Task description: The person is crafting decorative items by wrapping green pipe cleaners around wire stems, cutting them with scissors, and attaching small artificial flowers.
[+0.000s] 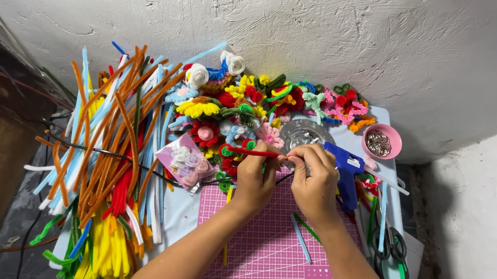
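My left hand pinches a red pipe cleaner that sticks out to the left, level over the pink cutting mat. My right hand meets it fingertip to fingertip and grips the same pipe cleaner's right end. Both hands hover above the mat's far edge. Just right of my right hand lies a blue glue gun.
A big pile of orange, yellow, blue and white pipe cleaners fills the left side. Finished pipe-cleaner flowers line the back. A pink bowl of metal rings, a clear bag of small flowers, and scissors at the right edge.
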